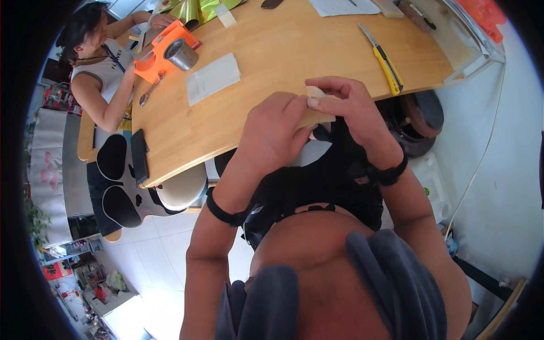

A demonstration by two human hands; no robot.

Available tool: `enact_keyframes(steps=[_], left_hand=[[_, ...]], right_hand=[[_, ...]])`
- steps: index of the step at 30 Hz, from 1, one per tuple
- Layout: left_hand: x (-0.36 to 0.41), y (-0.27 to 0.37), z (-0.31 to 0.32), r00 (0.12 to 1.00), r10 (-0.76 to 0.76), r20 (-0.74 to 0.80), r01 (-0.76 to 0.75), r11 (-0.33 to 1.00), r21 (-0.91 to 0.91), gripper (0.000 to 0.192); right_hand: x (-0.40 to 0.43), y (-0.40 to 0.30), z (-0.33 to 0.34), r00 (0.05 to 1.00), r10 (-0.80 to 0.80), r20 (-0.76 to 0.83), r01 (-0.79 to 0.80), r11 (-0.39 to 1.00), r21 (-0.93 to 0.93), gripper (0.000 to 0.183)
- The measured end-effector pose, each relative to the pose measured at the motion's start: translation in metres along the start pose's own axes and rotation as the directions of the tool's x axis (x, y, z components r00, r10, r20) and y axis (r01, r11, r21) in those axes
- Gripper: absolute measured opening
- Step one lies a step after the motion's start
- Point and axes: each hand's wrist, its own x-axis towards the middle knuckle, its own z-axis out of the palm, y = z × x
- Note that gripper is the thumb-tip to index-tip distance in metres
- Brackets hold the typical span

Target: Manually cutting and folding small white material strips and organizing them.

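Both hands meet over the near edge of the wooden table (263, 63). My left hand (272, 127) grips a thin, pale yellowish piece (326, 117), perhaps card or wood, from its left side. From the other side, my right hand (357, 108) pinches the same piece between thumb and fingers. A lighter part of it stands up near the right thumb; the fingers hide most of its shape. To the right of my hands lies a yellow utility knife (386, 70) with its blade extended. Left of them, a whitish flat sheet or packet (213, 78) rests on the table.
At the far left sits another person (104, 72) beside an orange plastic holder (148, 68) and a metal cup (187, 55). A ratchet wrench (151, 89) and a dark phone-like slab (139, 155) lie near the left edge. Papers (342, 7) are at the back.
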Motion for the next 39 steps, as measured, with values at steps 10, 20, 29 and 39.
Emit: enact_keyframes(steps=[10,20,29,39], left_hand=[[0.0,-0.003,-0.002,0.993,-0.028,0.114,0.061,0.954,-0.294,0.046],[-0.004,0.007,-0.003,0.881,-0.366,0.299,0.472,0.665,-0.578,0.042],[-0.002,0.001,-0.005,0.737,-0.465,0.49,0.672,0.431,-0.602,0.035],[-0.003,-0.001,-0.002,0.712,-0.437,0.55,0.682,0.246,-0.688,0.037]], right_hand=[[0.013,0.001,-0.021,0.971,0.009,0.24,0.02,0.993,-0.119,0.043],[0.024,0.006,-0.041,0.924,0.102,0.369,-0.124,0.992,0.038,0.058],[-0.005,0.008,-0.014,0.963,-0.143,0.229,0.168,0.981,-0.096,0.069],[-0.007,0.021,-0.024,0.977,-0.141,0.159,0.155,0.985,-0.08,0.037]])
